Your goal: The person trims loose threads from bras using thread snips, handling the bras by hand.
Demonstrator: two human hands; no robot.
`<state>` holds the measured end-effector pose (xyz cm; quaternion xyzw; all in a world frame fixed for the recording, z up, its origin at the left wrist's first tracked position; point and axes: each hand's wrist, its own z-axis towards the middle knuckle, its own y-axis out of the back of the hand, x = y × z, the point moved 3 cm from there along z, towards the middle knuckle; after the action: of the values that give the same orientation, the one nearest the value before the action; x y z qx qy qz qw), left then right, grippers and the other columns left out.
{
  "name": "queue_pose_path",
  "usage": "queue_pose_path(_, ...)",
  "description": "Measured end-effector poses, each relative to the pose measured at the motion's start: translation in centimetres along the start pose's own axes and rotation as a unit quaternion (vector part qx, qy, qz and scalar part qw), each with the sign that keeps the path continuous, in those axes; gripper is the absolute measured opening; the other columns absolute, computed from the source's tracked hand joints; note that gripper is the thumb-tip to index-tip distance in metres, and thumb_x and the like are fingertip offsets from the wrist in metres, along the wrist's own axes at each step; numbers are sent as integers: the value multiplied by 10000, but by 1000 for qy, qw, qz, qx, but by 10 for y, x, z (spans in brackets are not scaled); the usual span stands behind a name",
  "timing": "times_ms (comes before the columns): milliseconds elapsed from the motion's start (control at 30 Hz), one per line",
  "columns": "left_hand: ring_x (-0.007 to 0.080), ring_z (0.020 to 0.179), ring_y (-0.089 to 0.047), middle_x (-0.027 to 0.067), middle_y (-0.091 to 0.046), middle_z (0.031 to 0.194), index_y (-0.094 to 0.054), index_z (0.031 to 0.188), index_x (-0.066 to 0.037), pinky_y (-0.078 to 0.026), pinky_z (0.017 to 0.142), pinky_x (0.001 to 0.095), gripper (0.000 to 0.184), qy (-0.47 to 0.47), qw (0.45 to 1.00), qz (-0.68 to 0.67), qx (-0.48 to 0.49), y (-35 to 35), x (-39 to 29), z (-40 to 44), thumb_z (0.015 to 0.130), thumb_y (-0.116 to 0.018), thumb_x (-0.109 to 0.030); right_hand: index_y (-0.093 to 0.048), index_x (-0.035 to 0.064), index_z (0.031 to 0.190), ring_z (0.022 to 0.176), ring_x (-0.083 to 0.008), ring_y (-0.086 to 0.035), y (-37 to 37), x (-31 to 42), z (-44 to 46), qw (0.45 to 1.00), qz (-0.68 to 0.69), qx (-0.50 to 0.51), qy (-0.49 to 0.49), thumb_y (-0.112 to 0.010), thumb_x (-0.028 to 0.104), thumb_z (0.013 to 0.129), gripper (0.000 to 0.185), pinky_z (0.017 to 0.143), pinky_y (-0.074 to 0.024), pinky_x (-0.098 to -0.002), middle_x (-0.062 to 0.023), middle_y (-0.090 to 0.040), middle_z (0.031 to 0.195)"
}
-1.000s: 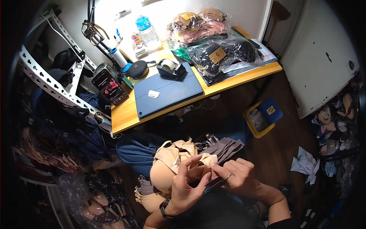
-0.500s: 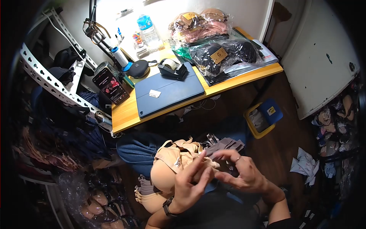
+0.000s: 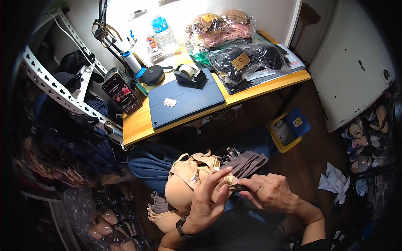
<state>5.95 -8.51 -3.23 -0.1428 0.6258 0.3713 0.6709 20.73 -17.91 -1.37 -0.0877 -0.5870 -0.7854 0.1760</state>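
Observation:
Beige bras (image 3: 179, 190) lie stacked on the lap, with grey-brown ones (image 3: 247, 165) behind and beneath them. My left hand (image 3: 208, 203), a dark watch at its wrist, pinches a beige band end (image 3: 228, 180) between thumb and fingers. My right hand (image 3: 270, 193), with a ring, is closed just to the right, thumb and index finger pressed together at the tip of that band. Something dark and thin shows between the two hands, too small to make out.
A wooden desk (image 3: 268, 85) ahead bears a blue tablet case (image 3: 188, 102), a tape dispenser (image 3: 189, 76), a phone (image 3: 122, 94) and bagged bras (image 3: 230, 62). A yellow-blue bin (image 3: 288, 140) stands on the floor. Metal shelving (image 3: 63, 94) is at left, a white panel (image 3: 349, 71) at right.
My right hand opened its fingers in a loop, then closed again and shifted slightly right. My left hand stays at the beige band. The desk items stay put.

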Motion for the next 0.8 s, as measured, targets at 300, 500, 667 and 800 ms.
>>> queue_pose_path(300,97,922,-595,83,-622,978,-290,1416,-31,-445,809,202,611,81,986,-145,-15,-2,-1,-5,873,-555,55,-588,61,1013,566,-196,-609,2,-3,-3,996,81,-39,-28,-683,220,825,264,503,-462,-288,-55,-605,706)
queue_pose_path(500,98,894,-606,83,-629,958,-229,1448,-30,-456,804,209,671,57,991,-121,-28,-3,-1,-8,871,-564,46,-571,38,1018,575,-217,-619,-2,0,3,992,96,-65,-40,-677,203,830,272,523,-477,-294,-69,-610,715)
queue_pose_path(667,103,888,-612,87,-646,951,-220,1446,-23,-463,801,217,679,73,991,-114,-16,-5,-1,-9,869,-573,36,-571,41,1017,578,-218,-620,-2,1,5,994,85,-65,-31,-677,191,829,262,524,-477,-293,-73,-615,730)
queue_pose_path(800,114,896,-618,103,-660,961,-197,1452,-24,-464,804,220,696,70,989,-128,-10,-5,0,-8,869,-574,35,-576,48,1011,576,-219,-616,-2,1,4,997,59,-43,-36,-679,181,826,250,524,-477,-293,-73,-614,736)
